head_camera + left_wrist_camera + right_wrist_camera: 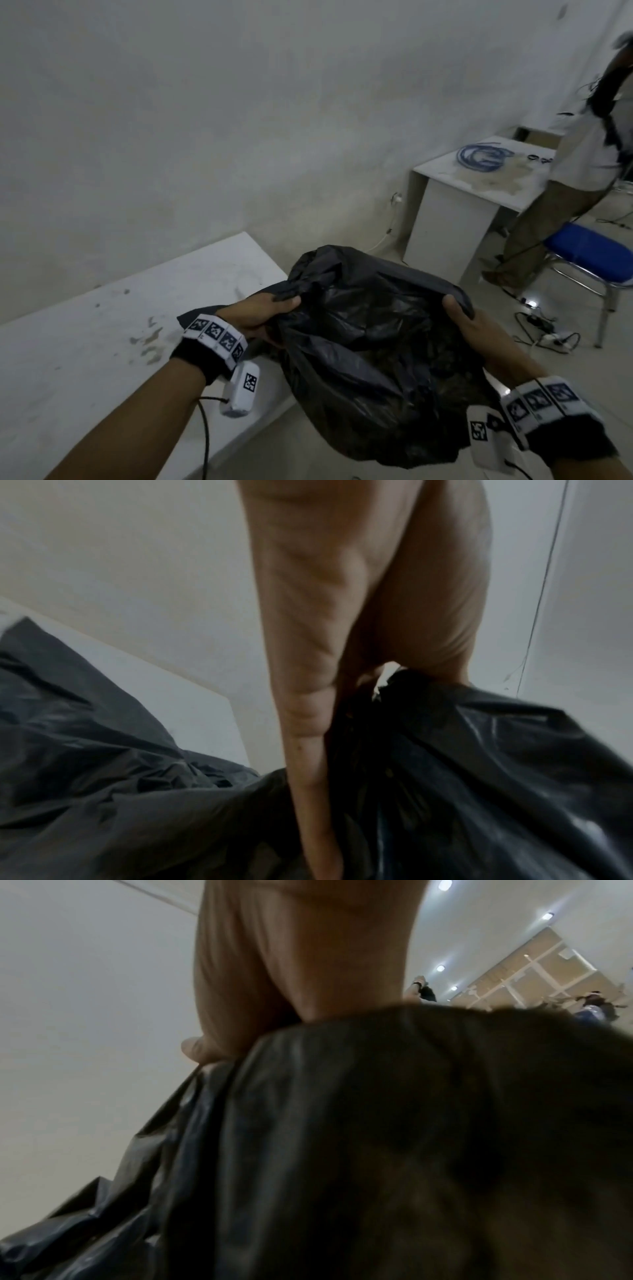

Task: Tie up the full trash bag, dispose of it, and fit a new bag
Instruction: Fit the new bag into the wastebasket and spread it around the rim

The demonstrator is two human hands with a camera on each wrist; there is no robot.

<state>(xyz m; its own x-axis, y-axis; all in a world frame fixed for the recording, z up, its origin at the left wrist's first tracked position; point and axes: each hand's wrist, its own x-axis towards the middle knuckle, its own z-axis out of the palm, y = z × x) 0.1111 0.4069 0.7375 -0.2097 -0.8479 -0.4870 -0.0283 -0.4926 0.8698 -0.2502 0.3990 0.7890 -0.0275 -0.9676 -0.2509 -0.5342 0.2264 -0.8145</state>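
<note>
Both hands hold a black trash bag (pixel 373 346) at lower centre of head view, bag hanging in the air betw. them, beside the near corner of a white bench (pixel 102 342) at lower left. Bag: thin, glossy, heavily crumpled plastic, mouth pulled wide open, dark inside; contents can't be made out. Left hand (pixel 260 317) at the bag's left rim, fingers (pixel 287 303) curled round a bunched fold of plastic; left wrist view shows the palm w/ black film gathered under it (pixel 479 764). Right hand (pixel 476 335) at the right rim, thumb on the inside, other fingers wrapped over the edge outside; right wrist view mostly filled w/ blurred dark plastic (pixel 377 1150) pressed under the palm (pixel 291 961). Both wrists carry black straps w/ white marker blocks.

Further out: bench top is stained and scuffed. Upper right of frame, a second white bench (pixel 479 178) w/ a coil of blue cable (pixel 483 157); another person (pixel 582 164) stands by it, blurred. Blue-seated chair (pixel 589 253) at right edge, power strip and cords (pixel 551 337) on the floor below. Pale grey wall fills the upper left.
</note>
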